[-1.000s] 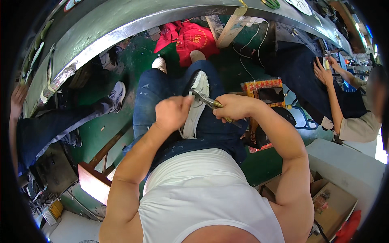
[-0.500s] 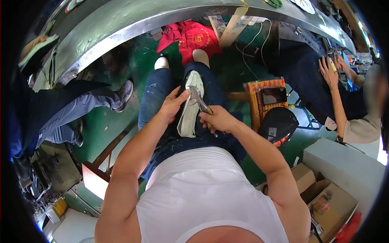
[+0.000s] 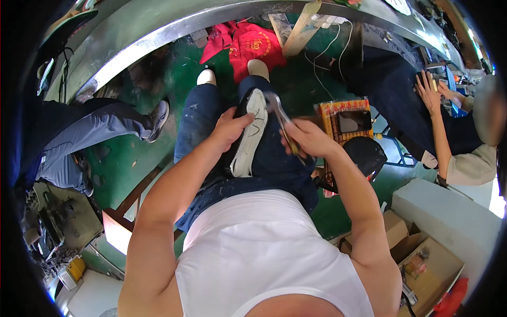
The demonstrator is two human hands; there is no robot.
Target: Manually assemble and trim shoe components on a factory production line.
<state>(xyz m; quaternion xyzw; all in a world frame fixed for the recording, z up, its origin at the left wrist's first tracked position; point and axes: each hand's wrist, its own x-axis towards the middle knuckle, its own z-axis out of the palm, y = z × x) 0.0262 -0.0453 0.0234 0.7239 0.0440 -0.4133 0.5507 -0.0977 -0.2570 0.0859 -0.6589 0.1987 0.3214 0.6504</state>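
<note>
A shoe [image 3: 245, 149] with a whitish underside and dark sides lies lengthwise on my lap, underside up. My left hand [image 3: 231, 128] grips it by the left side, with the thumb pressed on the whitish face. In my right hand [image 3: 309, 136] is a pair of pincers [image 3: 278, 110], with a shiny metal head and brownish handles. The pincers' head is blurred and hangs just right of the shoe's far half, apart from it. The palm hides part of the handles.
A metal-edged workbench [image 3: 174, 30] curves across the far side. Red cloth [image 3: 257, 45] lies beyond my feet. To the right are a phone [image 3: 354, 121] on a beaded seat, a black cap [image 3: 364, 157] and a co-worker's hand [image 3: 429, 94]. Another person's shoe [image 3: 157, 120] is at left.
The pincers have come off the shoe's whitish face and moved right with my right hand. My left hand still holds the shoe. At left, the other person's upper body has shifted.
</note>
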